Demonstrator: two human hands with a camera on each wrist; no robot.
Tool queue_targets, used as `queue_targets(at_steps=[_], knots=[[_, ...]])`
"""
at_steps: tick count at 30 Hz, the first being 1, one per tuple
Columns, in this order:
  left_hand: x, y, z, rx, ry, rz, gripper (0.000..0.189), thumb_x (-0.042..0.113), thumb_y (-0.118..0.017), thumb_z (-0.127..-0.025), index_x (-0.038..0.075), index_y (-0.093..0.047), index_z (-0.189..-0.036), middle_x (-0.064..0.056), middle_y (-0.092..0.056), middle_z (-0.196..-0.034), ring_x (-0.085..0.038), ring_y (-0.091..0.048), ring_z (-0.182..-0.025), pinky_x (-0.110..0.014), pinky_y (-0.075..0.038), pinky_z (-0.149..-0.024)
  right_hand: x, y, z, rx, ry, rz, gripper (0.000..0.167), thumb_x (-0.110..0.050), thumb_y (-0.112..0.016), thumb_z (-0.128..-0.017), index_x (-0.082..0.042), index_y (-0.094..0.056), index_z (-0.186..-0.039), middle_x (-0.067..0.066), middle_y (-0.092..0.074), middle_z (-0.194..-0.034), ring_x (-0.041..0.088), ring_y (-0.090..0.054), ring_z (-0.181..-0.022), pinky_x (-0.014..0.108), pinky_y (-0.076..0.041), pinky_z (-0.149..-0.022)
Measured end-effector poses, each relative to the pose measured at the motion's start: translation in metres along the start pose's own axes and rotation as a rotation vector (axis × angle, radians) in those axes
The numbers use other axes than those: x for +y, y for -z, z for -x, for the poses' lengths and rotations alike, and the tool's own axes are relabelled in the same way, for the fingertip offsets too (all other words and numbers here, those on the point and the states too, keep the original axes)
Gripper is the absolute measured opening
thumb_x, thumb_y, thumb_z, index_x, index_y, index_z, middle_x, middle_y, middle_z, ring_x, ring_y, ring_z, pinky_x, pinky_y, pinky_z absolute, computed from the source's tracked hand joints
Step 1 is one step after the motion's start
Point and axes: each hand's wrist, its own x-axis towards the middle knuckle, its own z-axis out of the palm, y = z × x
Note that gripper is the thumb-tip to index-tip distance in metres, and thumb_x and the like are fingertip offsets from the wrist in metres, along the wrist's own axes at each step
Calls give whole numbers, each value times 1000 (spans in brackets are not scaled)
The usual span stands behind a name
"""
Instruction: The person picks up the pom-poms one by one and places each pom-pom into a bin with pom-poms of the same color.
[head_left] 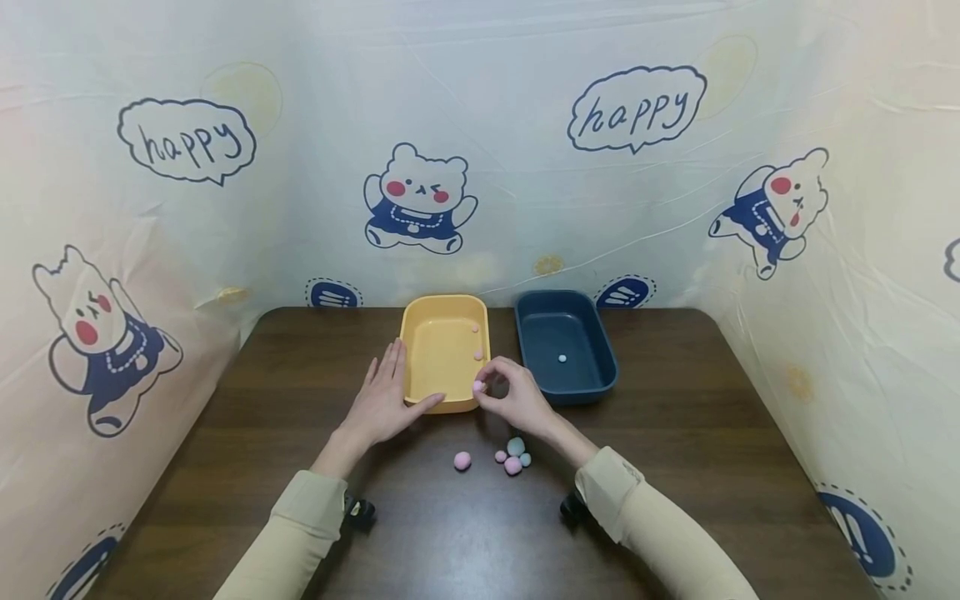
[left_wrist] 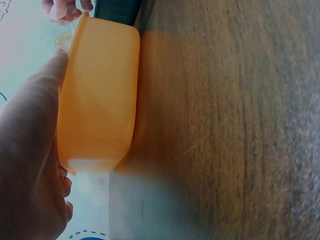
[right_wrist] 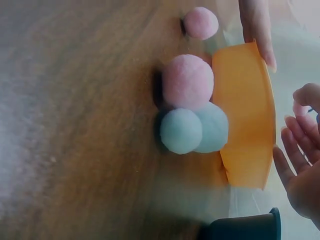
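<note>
On the cloth backdrop [head_left: 525, 42], a cloud-shaped speech bubble [head_left: 187, 142] in the upper left reads "happy", and a second bubble [head_left: 637, 110] in the upper right reads the same. Blue ovals [head_left: 333, 294] lower down bear white strokes resembling exclamation marks.

Six pink balls [head_left: 462, 461], two blue-green balls [head_left: 516, 447], one pale ball [head_left: 562, 358], one yellow bin [head_left: 441, 354], one navy bin [head_left: 566, 385]

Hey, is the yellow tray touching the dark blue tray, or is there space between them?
Apart. The head view shows it: a strip of bare brown table runs between the yellow tray and the dark blue tray.
</note>
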Motion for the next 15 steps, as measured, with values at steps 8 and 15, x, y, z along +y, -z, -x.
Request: queue_targets(at_steps=[8, 15], knots=[[-1, -1, 0, -9, -6, 2, 131, 90, -52, -94, 1, -2, -176, -20, -3, -187, -42, -11, -174, -66, -13, -140, 3, 0, -8, 10, -29, 19, 15, -7, -82, -96, -5, -74, -108, 19, -76, -123, 32, -74, -106, 53, -64, -97], [-1, -2, -1, -4, -10, -4, 130, 89, -51, -95, -1, -3, -175, -23, -6, -186, -44, -12, -173, -68, -13, -139, 4, -4, -14, 44, -16, 27, 13, -7, -80, -98, -3, -73, -107, 23, -75, -125, 35, -75, -110, 54, -65, -98]])
